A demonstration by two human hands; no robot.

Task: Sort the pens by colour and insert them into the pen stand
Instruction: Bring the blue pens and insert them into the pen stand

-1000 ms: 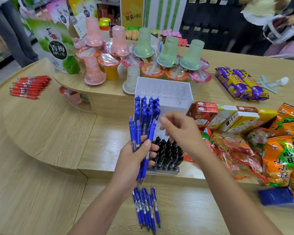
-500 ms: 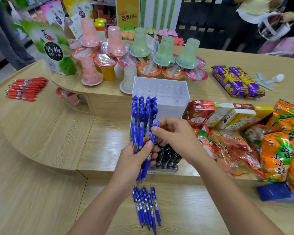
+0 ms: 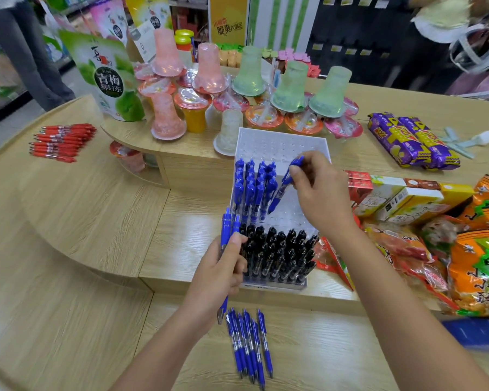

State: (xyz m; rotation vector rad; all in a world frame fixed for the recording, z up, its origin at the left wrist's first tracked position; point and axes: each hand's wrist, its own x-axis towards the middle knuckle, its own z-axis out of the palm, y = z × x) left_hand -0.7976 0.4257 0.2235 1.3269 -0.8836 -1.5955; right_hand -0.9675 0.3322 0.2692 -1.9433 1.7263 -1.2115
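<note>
A white perforated pen stand (image 3: 283, 145) sits on the wooden counter. Black pens (image 3: 277, 255) fill its near rows, and several blue pens (image 3: 253, 187) stand in the middle rows. My right hand (image 3: 319, 190) pinches one blue pen (image 3: 284, 184), tilted with its tip down over the stand, just right of the standing blue pens. My left hand (image 3: 218, 272) grips two blue pens (image 3: 227, 230) upright at the stand's near left corner. Several loose blue pens (image 3: 250, 342) lie on the lower counter. A pile of red pens (image 3: 61, 142) lies far left.
Jelly cups and upturned pink and green cups (image 3: 249, 74) crowd the shelf behind the stand. Snack boxes (image 3: 398, 196) and orange packets (image 3: 483, 249) lie right of it, purple packs (image 3: 412, 139) further back. People stand at the far left and far right.
My right hand took one blue pen from the bundle in my left hand and carried it forward over the stand. My left hand now holds fewer pens.
</note>
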